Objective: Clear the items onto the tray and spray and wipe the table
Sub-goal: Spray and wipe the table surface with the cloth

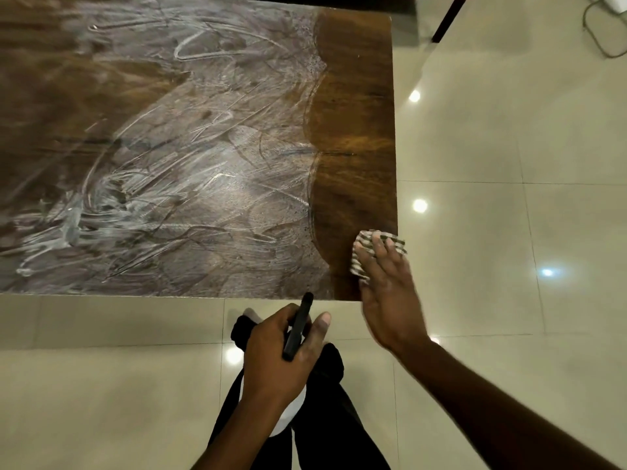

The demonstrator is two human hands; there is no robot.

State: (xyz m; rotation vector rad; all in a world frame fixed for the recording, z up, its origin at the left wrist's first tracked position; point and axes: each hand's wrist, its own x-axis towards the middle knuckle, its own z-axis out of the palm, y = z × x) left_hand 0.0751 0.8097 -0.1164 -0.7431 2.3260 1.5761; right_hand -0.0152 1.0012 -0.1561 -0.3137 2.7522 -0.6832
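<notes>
A dark wooden table (pixel 353 96) fills the upper left; most of its top is covered in whitish smeared spray streaks, while a strip along its right edge looks dark and streak-free. My right hand (pixel 386 293) presses a striped cloth (pixel 361 252) flat with straight fingers at the table's near right corner. My left hand (pixel 281 354) hangs in front of the table's near edge and grips a slim black object (pixel 298 329), likely the spray bottle's trigger; a white body shows under the hand. No tray is in view.
Glossy beige floor tiles (pixel 509 232) surround the table and reflect ceiling lights. A dark furniture leg (pixel 448 18) stands at the top right with a cable (pixel 597 32) beyond it. My black-trousered legs (pixel 325 418) are below the hands.
</notes>
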